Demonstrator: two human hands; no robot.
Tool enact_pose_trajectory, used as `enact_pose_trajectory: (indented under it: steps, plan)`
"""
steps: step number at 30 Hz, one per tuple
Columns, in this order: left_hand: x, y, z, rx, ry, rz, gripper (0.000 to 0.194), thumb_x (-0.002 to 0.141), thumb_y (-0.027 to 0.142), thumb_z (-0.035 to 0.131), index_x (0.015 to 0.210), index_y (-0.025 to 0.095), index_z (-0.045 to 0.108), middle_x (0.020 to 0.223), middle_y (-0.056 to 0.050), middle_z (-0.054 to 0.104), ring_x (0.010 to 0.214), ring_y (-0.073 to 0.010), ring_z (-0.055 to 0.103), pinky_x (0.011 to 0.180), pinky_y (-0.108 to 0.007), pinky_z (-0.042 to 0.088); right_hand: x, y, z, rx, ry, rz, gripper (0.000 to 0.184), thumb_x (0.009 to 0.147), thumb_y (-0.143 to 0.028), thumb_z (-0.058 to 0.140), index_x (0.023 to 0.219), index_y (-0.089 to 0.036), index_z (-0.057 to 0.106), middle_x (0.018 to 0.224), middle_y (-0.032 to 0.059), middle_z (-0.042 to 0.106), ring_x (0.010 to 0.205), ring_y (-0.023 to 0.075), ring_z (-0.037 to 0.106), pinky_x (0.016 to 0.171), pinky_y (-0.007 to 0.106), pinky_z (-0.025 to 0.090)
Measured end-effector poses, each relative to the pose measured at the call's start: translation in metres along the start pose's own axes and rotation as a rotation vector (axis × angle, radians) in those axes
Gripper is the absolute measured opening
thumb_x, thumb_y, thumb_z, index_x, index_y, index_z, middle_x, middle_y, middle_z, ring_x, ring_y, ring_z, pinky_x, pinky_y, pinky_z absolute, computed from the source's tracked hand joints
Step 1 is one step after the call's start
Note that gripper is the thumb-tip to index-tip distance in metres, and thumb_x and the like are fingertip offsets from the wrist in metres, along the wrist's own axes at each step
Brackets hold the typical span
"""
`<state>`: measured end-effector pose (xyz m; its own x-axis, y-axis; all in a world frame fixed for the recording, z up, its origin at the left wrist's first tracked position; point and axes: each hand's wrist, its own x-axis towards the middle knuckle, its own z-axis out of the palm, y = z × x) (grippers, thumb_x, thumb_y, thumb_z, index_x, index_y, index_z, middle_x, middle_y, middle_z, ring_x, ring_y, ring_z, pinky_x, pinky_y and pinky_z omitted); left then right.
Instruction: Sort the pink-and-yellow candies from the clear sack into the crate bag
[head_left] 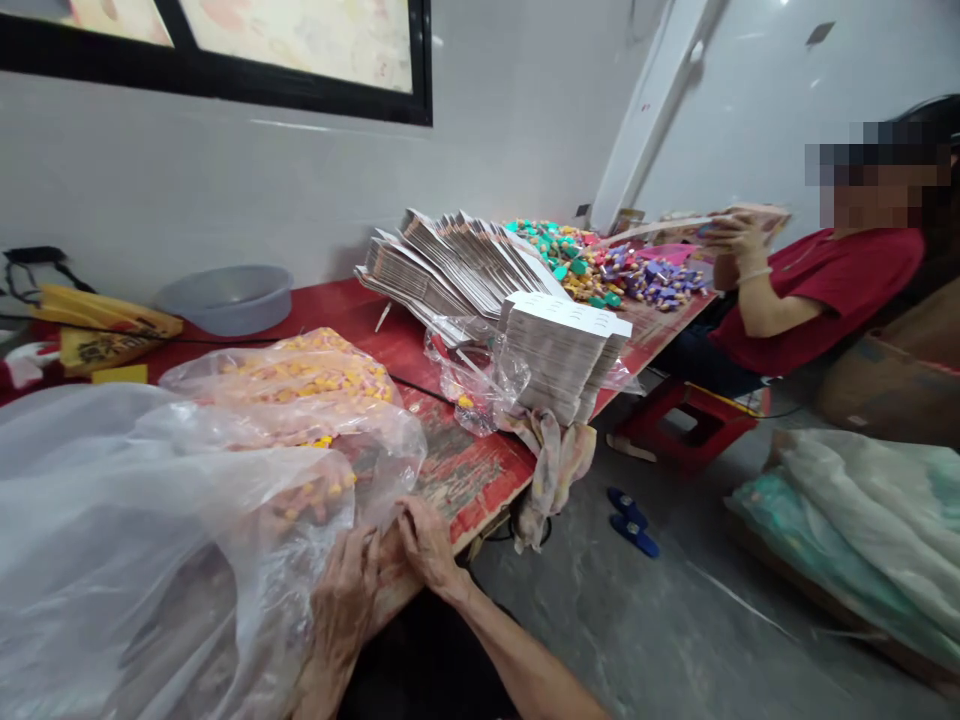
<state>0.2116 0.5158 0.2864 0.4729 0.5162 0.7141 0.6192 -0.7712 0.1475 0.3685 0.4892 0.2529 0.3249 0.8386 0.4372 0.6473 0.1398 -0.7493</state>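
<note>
A large clear plastic bag (90, 520) spreads over the near left of the red table, with small orange and yellow pieces (307, 375) showing through it. At the table's front edge, my left hand (346, 575) is closed on the near side of the bag, its fingers bent and pressed together. Just right of it, my right hand (426, 540) has its fingers curled in a pinch at the bag's edge. The fingertips of both hands are partly hidden.
Stacks of flat cardboard (559, 350) stand on the worn red table (480, 465), with a cloth (555, 470) hanging off its edge. A plastic basin (225, 298) sits by the wall. Colourful pieces (637, 270) lie near a seated co-worker (832, 280). Slippers (634, 522) and filled sacks (862, 530) are on the floor.
</note>
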Motion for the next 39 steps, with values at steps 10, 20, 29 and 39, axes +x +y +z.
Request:
enact_pose_trajectory:
  steps: [10,20,29,39]
  plan:
    - [0.002,0.006,0.0,-0.272,0.018,-0.577,0.032,0.115,0.04,0.044,0.11,0.023,0.071,0.092,-0.005,0.075,0.082,-0.0192,0.071,0.076,-0.03,0.057,-0.005,0.005,-0.005,0.094,-0.067,0.157,0.037,0.107,-0.026,0.046,0.134,-0.019,0.071,0.133,0.0164,0.077,0.124,0.0249,0.073,0.115,0.044,0.058]
    - [-0.019,0.006,-0.011,-0.11,-0.182,-0.429,0.034,0.116,0.039,0.048,0.097,0.022,0.07,0.086,-0.006,0.067,0.083,-0.0209,0.068,0.083,-0.033,0.053,-0.012,0.01,-0.002,0.157,-0.019,0.109,0.036,0.11,-0.03,0.043,0.136,-0.019,0.065,0.124,0.0155,0.076,0.114,0.024,0.073,0.107,0.044,0.06]
    - [-0.008,0.016,0.0,-0.08,-0.172,-0.356,0.028,0.118,0.035,0.048,0.107,0.021,0.07,0.1,-0.008,0.071,0.094,-0.0203,0.071,0.088,-0.032,0.057,-0.012,0.008,-0.005,0.215,-0.038,0.109,0.035,0.111,-0.029,0.042,0.132,-0.019,0.067,0.123,0.0141,0.077,0.113,0.0229,0.073,0.106,0.041,0.059]
    - [-0.016,0.025,0.004,-0.087,-0.083,-0.352,0.026,0.117,0.026,0.047,0.132,0.02,0.067,0.114,-0.01,0.075,0.108,-0.0231,0.074,0.098,-0.037,0.06,-0.014,0.011,-0.012,0.172,-0.054,0.129,0.036,0.109,-0.039,0.045,0.128,-0.02,0.07,0.118,0.0133,0.078,0.104,0.0238,0.073,0.101,0.042,0.06]
